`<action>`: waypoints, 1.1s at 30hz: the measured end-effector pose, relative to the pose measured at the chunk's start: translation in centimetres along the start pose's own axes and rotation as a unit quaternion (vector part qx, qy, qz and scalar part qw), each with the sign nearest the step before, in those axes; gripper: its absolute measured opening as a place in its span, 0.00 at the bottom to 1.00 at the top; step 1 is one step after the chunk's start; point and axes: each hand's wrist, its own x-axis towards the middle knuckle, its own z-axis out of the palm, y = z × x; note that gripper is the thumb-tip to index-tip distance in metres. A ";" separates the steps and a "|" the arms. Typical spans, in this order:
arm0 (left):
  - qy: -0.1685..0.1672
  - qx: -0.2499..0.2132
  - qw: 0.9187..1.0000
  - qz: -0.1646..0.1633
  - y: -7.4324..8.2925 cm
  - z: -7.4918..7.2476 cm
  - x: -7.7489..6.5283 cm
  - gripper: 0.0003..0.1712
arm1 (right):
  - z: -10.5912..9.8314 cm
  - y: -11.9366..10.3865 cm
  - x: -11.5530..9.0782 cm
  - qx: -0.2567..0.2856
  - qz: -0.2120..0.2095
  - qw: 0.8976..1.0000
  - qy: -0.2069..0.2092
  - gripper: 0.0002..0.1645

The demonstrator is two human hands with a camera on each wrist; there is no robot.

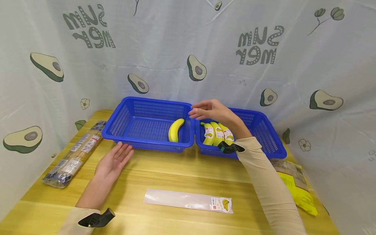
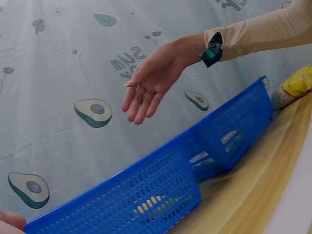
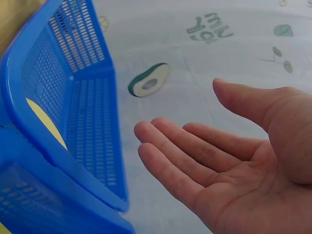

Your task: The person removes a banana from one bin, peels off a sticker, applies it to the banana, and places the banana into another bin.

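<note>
My right hand (image 1: 212,112) hovers above the place where two blue baskets meet, its palm turned left and nothing in it. In the right wrist view its fingers (image 3: 195,163) extend loosely, with the thumb apart. My left hand (image 1: 113,160), also holding nothing, has its fingertips right at the front rim of the left basket (image 1: 147,143). One yellow banana (image 1: 175,130) without a visible label lies inside that basket, toward its right end. In the right basket (image 1: 265,137), several bananas (image 1: 217,133) with printed labels lie side by side at the left end, partly behind my right wrist.
A flat clear plastic sleeve (image 1: 182,198) with a banana label lies on the wooden table (image 1: 141,173) in front. A long plastic-wrapped pack (image 1: 76,153) sits at the left. A yellow bag (image 1: 296,186) is at the right. A printed curtain (image 1: 164,39) hangs behind the baskets.
</note>
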 end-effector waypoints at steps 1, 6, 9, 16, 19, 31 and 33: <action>0.002 -0.011 1.000 0.001 0.3 0.0 0.1 0.28 | 0.3 0.0 0.4 0.000 0.004 1.000 -0.002 0.27; 0.011 -0.090 0.996 -0.004 1.6 -0.3 0.7 0.32 | 1.7 0.1 2.6 0.003 0.023 1.000 -0.018 0.27; 0.022 -0.125 0.992 -0.005 2.2 -0.4 1.0 0.32 | 2.3 0.1 3.7 0.011 0.033 0.999 -0.024 0.26; 0.023 -0.136 0.990 0.003 3.3 -0.7 1.1 0.34 | 2.8 0.3 5.9 0.025 0.068 0.997 -0.021 0.28; 0.028 -0.132 0.991 0.009 3.8 -0.8 1.4 0.33 | 2.9 0.9 6.9 0.014 0.089 0.996 -0.012 0.27; 0.033 -0.148 0.988 0.019 4.4 -0.6 1.9 0.25 | 4.5 2.0 10.3 -0.082 0.197 0.977 -0.016 0.38; 0.038 -0.147 0.988 0.019 4.4 -0.5 1.8 0.25 | 4.9 2.2 10.7 -0.107 0.218 0.970 -0.027 0.39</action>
